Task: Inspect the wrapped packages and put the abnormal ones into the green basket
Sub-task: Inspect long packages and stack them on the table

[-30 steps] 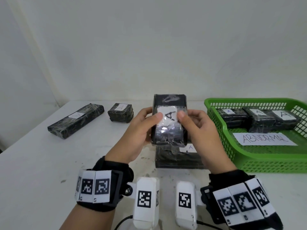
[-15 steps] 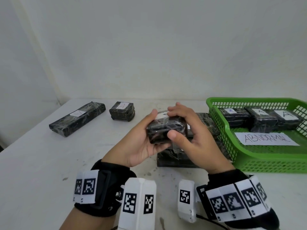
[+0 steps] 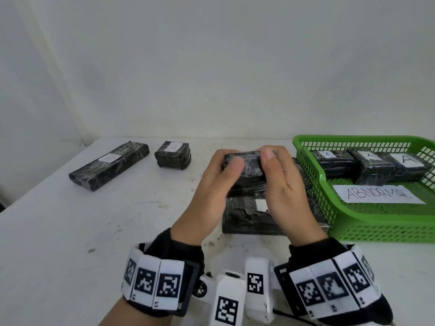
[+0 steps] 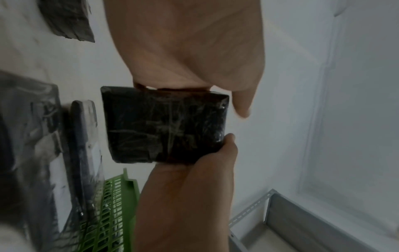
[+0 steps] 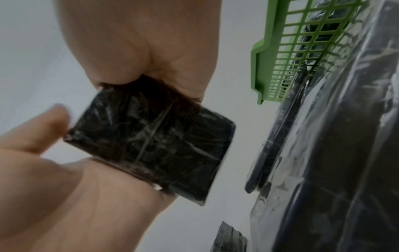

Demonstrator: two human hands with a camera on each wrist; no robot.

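Note:
A small black film-wrapped package (image 3: 244,167) is held in the air over the table's middle. My left hand (image 3: 223,165) grips its left end and my right hand (image 3: 274,158) grips its right end, thumbs on the near face. No label shows on it in any view. Both wrist views show its plain dark underside (image 4: 166,126) (image 5: 151,145) pinched between the two hands. The green basket (image 3: 306,147) stands to the right and holds three black packages marked A (image 3: 374,168) and a paper reading ABNORMAL (image 3: 379,194).
A stack of larger black packages (image 3: 244,215) lies under my hands, against the basket's left wall. A long black package (image 3: 109,165) and a small one marked A (image 3: 172,155) lie at the back left. A white wall rises behind the table.
The package stood upright with its A label facing me; both hands have tipped it flat and lowered it, so the label no longer shows.

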